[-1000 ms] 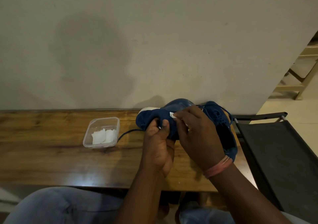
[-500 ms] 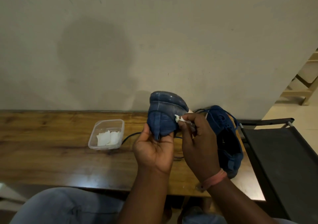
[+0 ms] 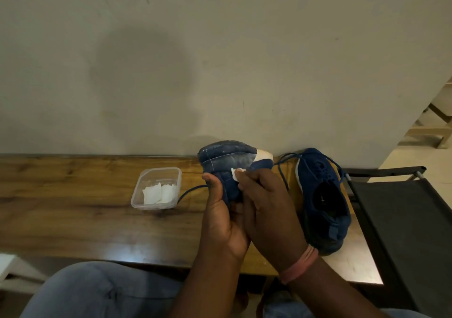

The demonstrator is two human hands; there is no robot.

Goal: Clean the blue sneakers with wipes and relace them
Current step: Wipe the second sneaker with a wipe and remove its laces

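Note:
My left hand [image 3: 221, 216] grips a blue sneaker [image 3: 226, 160] above the wooden table [image 3: 73, 195], its dusty blue sole turned up toward me and a white patch at its right end. My right hand [image 3: 265, 205] pinches a small white wipe [image 3: 236, 173] against the sneaker's side. A dark lace [image 3: 193, 190] trails from under my left hand onto the table. The second blue sneaker [image 3: 322, 200] lies on the table to the right, opening up, laces loose at its far end.
A clear plastic tub [image 3: 157, 188] holding folded white wipes sits left of my hands. A plain wall [image 3: 220, 61] rises right behind the table. A black chair [image 3: 403, 220] stands at the table's right end. My knees in jeans [image 3: 97, 290] are below the front edge.
I have turned the held sneaker from upper-side up to sole up and tilted it. My right hand with the wipe shifted lower along its side. The view drifted slightly.

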